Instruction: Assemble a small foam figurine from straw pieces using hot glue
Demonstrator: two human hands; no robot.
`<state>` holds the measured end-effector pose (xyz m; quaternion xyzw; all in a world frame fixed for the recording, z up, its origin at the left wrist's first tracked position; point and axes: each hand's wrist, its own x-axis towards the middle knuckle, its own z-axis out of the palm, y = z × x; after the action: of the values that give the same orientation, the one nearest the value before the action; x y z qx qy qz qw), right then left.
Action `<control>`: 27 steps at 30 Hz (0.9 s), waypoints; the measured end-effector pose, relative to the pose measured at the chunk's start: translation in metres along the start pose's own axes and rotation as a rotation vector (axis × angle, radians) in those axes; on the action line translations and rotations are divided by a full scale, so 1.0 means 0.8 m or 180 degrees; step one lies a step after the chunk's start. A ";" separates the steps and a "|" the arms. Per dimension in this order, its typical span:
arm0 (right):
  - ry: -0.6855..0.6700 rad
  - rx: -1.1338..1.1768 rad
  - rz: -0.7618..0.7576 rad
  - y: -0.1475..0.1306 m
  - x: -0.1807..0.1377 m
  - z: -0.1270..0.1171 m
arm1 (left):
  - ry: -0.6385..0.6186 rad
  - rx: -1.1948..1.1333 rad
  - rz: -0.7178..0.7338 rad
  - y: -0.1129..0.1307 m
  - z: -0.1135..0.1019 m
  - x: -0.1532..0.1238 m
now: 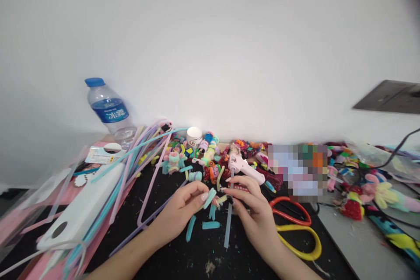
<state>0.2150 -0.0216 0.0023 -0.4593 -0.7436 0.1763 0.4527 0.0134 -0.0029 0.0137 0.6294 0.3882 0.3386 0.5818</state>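
Note:
My left hand [183, 210] pinches a short teal pipe-cleaner piece [210, 197] between thumb and fingertips. My right hand [251, 205] meets it from the right, its fingers pinched on a small pale yellow-green piece [222, 199]. Both hands hover over a black mat [183, 258]. Below them lie cut teal fuzzy pieces [210, 225] and a clear glue stick [227, 227]. A pink glue gun [244, 167] rests just behind my right hand.
Long pastel pipe cleaners [138, 157] fan out at left over a white box [82, 210]. A water bottle [110, 111] stands by the wall. Small fuzzy figures [203, 148] crowd the back. Red and yellow scissors [295, 227] lie at right, more plush toys [383, 192] beyond.

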 end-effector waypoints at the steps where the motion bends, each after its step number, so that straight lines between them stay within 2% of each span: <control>1: 0.0008 0.0007 0.0020 0.000 0.000 0.000 | 0.0016 -0.0001 -0.0004 0.000 0.000 0.000; 18: -0.0001 0.0173 0.0225 0.003 -0.002 0.002 | -0.0143 -0.0629 -0.0144 -0.008 0.001 -0.002; 27: 0.0029 0.0185 0.0257 0.004 -0.002 0.003 | -0.0220 -0.0345 -0.0027 0.002 0.001 -0.001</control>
<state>0.2152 -0.0212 -0.0020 -0.4765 -0.7169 0.2139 0.4617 0.0139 -0.0044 0.0152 0.6066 0.3517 0.3347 0.6296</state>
